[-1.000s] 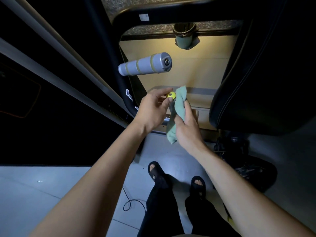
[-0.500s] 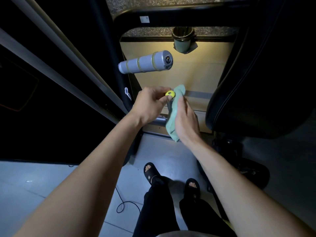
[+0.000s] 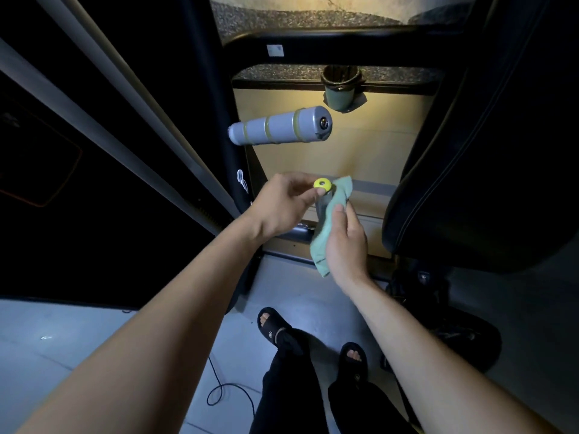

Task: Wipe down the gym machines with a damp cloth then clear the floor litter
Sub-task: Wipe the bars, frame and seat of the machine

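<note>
There are two hands (image 3: pixel 283 203) (image 3: pixel 346 245), one green cloth (image 3: pixel 329 220), one yellow knob (image 3: pixel 322 184), one grey roller pad (image 3: pixel 279 126), two black sandals (image 3: pixel 275 328) (image 3: pixel 354 360) and one cable (image 3: pixel 225 393).

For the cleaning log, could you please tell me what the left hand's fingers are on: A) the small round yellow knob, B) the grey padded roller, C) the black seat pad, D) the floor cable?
A: the left hand pinches the small round yellow knob, while the right hand holds the green cloth beside it.

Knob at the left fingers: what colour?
Bright yellow knob with a dark centre, seen in the head view beside the green cloth.
</note>
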